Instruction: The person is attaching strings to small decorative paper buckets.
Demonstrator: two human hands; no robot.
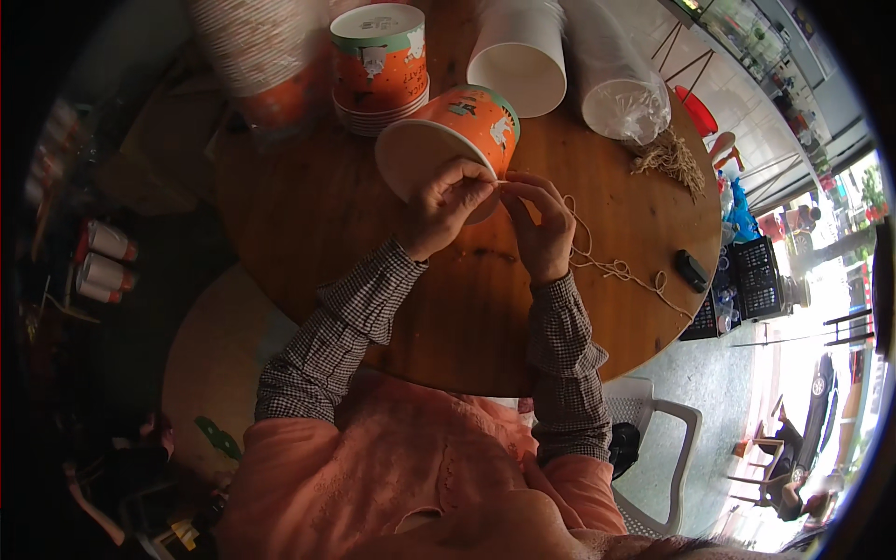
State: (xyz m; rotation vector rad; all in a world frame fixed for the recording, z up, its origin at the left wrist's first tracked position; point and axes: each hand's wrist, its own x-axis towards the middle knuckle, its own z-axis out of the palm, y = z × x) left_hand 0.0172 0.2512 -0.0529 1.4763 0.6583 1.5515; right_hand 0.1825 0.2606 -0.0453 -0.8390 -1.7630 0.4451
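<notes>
An orange paper bucket [479,119] with a green band lies tilted on the round wooden table, its white mouth turned toward me. At its rim, my left hand [446,207] is closed in a pinch on a thin tan string [616,271]. Close beside it, my right hand [543,229] also pinches the string, thumb against fingers. From the right hand the string trails loosely over the table toward its right edge. How the string meets the bucket's rim is too small to make out.
Behind stands an upside-down stack of orange buckets [381,70]; a taller stack [257,56] is at far left. White tubs [518,75], a plastic-wrapped stack [621,98] and a string bundle [674,163] lie at far right. A black object [691,271] sits near the table's right edge.
</notes>
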